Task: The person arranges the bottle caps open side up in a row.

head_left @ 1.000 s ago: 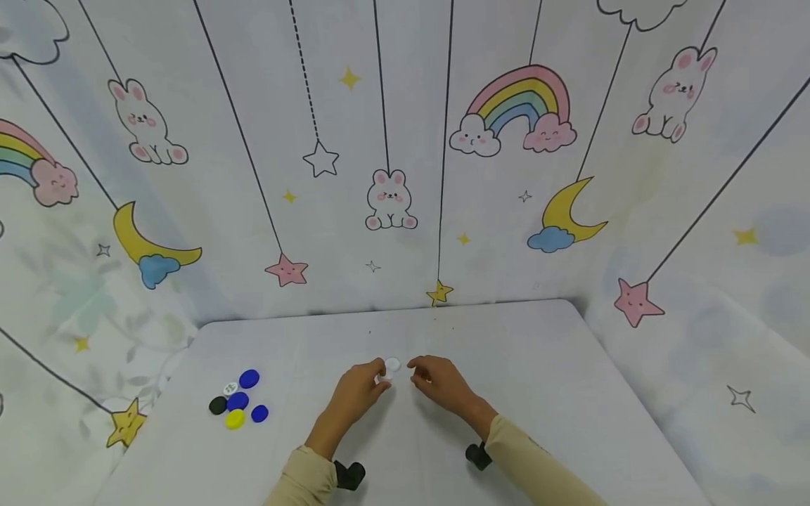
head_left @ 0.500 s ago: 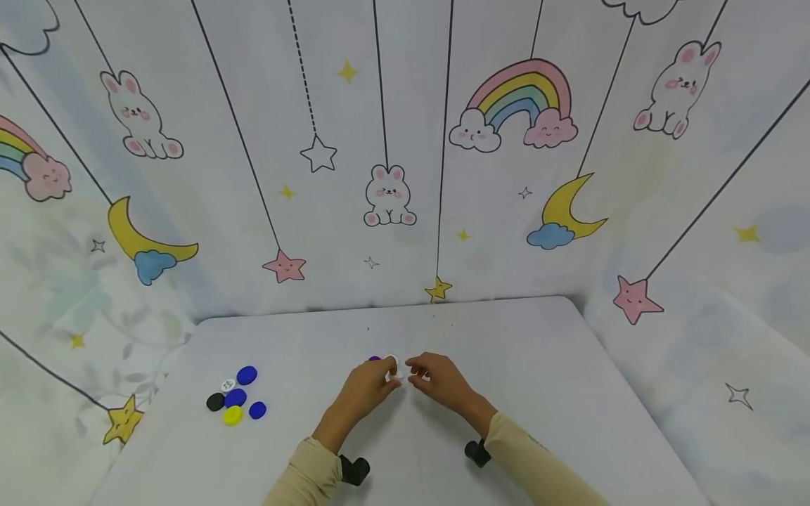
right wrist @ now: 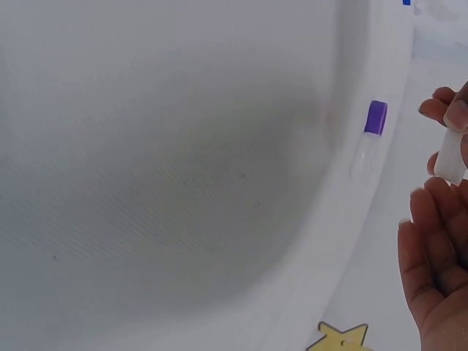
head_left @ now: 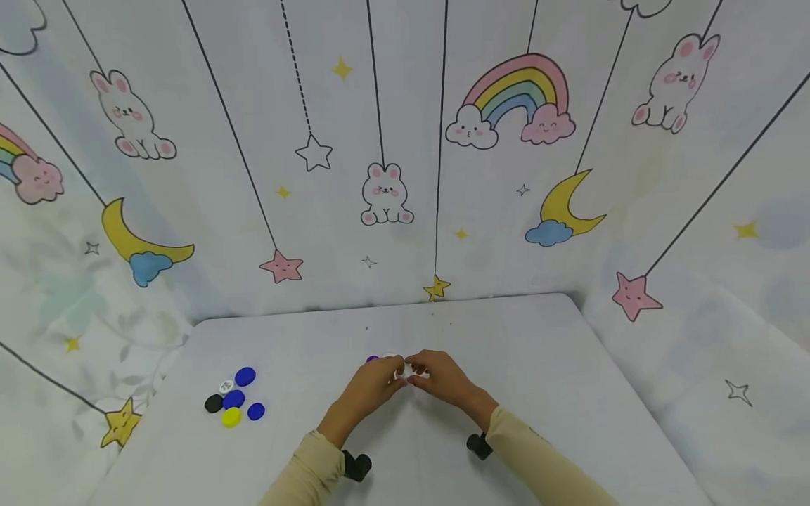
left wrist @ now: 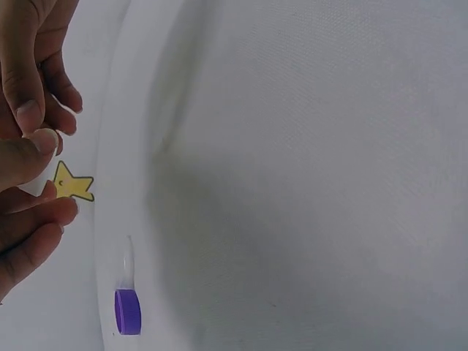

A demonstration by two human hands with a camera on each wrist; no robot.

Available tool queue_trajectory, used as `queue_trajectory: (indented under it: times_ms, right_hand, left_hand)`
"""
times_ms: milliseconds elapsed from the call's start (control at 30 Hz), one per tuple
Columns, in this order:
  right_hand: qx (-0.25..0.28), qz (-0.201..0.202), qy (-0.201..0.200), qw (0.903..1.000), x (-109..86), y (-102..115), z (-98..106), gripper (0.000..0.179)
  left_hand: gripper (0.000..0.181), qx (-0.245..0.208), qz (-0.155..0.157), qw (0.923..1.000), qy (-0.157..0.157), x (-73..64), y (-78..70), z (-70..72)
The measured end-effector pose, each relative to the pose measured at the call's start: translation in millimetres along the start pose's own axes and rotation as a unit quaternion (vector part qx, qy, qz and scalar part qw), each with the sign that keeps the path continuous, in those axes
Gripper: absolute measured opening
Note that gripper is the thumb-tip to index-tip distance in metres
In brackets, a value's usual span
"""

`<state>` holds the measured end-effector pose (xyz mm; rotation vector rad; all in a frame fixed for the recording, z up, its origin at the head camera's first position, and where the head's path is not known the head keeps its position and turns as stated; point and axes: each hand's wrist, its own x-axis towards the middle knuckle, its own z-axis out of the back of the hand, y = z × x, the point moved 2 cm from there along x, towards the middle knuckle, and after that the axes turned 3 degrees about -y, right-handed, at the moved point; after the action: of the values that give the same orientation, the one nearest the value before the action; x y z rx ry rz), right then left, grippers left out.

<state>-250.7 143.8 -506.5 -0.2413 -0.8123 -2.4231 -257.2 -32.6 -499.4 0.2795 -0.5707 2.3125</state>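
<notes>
Head view | left hand (head_left: 370,384) pinches white piece (right wrist: 449,157) | right hand (head_left: 445,379) part-open beside it—grip can't be told | likely two-handed adjusting; next wants steady left pinch

White piece (right wrist: 450,156) in left hand (right wrist: 455,115)

Fingers (head_left: 394,363) are hiding part of a small white piece (right wrist: 450,157).
In the head view, the left hand (head_left: 373,383) is partly covering a purple object (head_left: 372,358); whether the right hand (head_left: 446,379) is gripping is lying hidden. Both hands are running past the wrist views' side edges, a top edge is clipping a blue thing (right wrist: 406,2), and marks on a white disc (head_left: 226,386) are looking illegibly small.
</notes>
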Motion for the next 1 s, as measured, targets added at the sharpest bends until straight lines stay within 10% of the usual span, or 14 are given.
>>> queue_trajectory:
  times_ms: [1000]
  right_hand:
    - [-0.022, -0.057, 0.013, 0.9980, 4.0, -25.4, 0.2, 0.030]
  left_hand:
    - [0.031, -0.048, 0.043, 0.9977, 0.021, 17.7, 3.7, -26.3]
